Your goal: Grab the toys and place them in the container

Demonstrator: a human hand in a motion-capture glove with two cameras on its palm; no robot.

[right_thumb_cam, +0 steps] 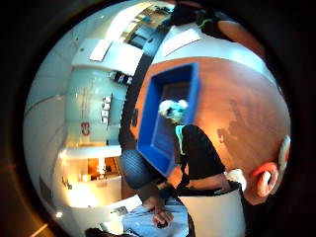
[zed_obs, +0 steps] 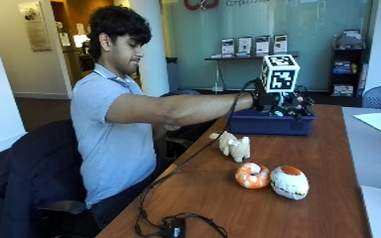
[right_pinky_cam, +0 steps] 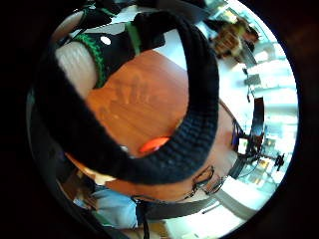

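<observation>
Right hand point(zed_obs: 286, 103) over the blue container point(zed_obs: 270, 124), fingers point(zed_obs: 300, 105) curled around a small pale toy point(right_thumb_cam: 173, 109), apparently for dropping in; three toys point(zed_obs: 236, 146) waiting on tabletop point(zed_obs: 322, 163).

A wooden desk point(zed_obs: 276, 208) is filling the lower right of the frame. A frosted glass wall point(zed_obs: 270, 29) is running across the top, with a narrow console table point(zed_obs: 250, 58) of framed cards standing against it. A black shelf unit point(zed_obs: 344, 74) is standing at upper right. A dark chair point(zed_obs: 35, 173) is sitting at lower left, and warm lamplight is glowing at upper left.
</observation>
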